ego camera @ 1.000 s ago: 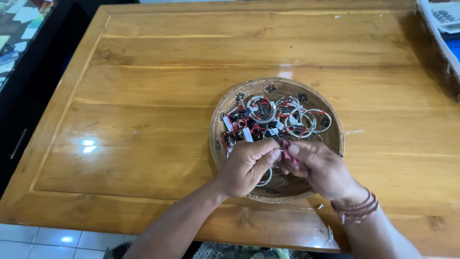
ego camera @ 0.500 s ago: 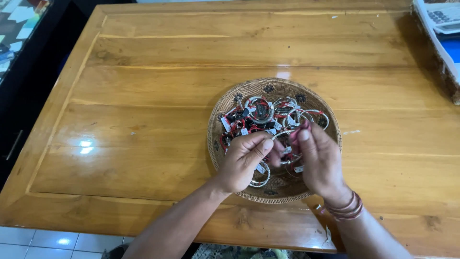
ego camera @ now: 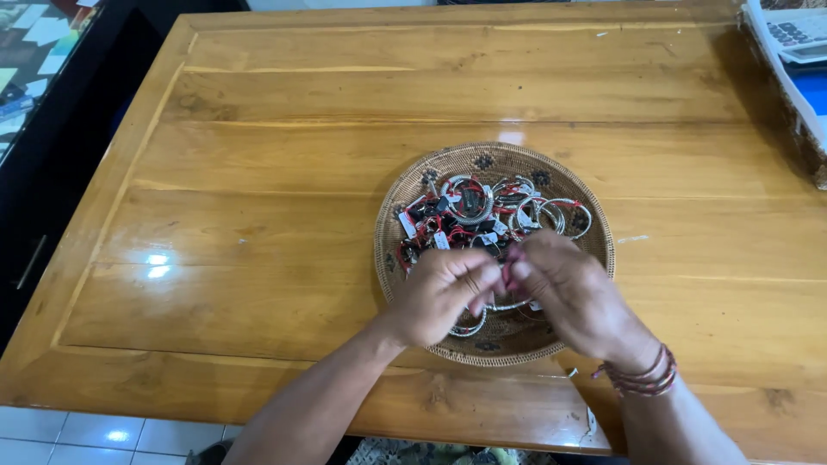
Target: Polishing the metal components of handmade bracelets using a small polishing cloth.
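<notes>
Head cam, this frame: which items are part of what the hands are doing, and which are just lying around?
In use:
- left hand and right hand, fingers pinched together on a small piece between them, too hidden to identify
- woven basket tray
- pile of silver rings with red strings and tags

Lying about:
- calculator, far right edge
- wooden table

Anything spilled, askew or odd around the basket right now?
Nothing stands out. The bangles lie in a tangled heap but all inside the round woven basket, which sits flat on the wooden table. Both hands, left and right, meet over its near side.
</notes>
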